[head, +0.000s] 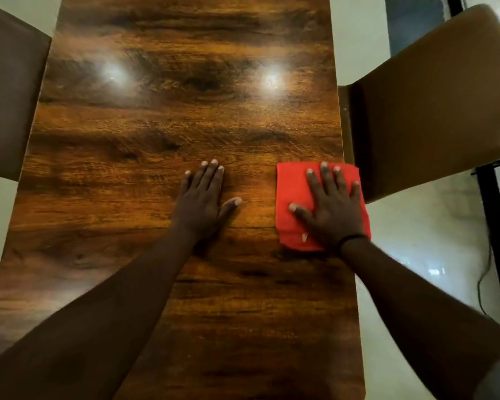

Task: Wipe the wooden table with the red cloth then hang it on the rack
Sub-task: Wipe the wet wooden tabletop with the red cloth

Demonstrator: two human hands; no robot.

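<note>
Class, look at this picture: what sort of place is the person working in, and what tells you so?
Probably a dining area in a home. A long wooden table has brown chairs drawn up on both sides, on a pale glossy floor.

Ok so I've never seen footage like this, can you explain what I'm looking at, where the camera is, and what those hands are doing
There is no machine here. A person wears a camera on the head, looking down, so both bare arms reach in from the bottom. They stand at one end of a long glossy wooden table with a brown chair on each side. The left hand lies flat on bare wood. The right hand presses flat on a folded red cloth near the table's right edge. Nothing is gripped; the cloth is only pinned under the palm. No rack is visible.
</note>
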